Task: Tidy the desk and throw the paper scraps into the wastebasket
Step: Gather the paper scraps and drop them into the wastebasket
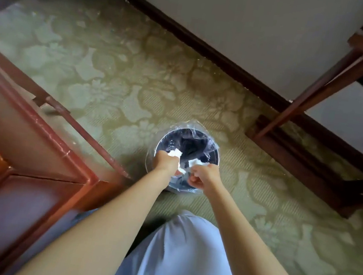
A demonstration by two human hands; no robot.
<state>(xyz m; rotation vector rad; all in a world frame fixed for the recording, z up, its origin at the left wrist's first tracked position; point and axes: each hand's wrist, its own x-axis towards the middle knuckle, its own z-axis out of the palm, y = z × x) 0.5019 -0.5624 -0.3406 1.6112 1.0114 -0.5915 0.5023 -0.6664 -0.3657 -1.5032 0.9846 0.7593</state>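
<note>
Curled tight, our left grip (165,162) and right grip (205,176) each clutch paper scraps (175,153) above the wastebasket (208,141); the desk (41,148) stands left of them.

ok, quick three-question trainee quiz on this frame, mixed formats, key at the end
1. True or false: the left hand and the right hand both grip crumpled white paper scraps.
2. Where are the hands? A) over the round dark wastebasket with a clear plastic liner; B) above the wooden desk; C) flat on the floor.
3. Fill in: the wastebasket stands on a green floral ___.
Key: 1 true; 2 A; 3 carpet.
</note>
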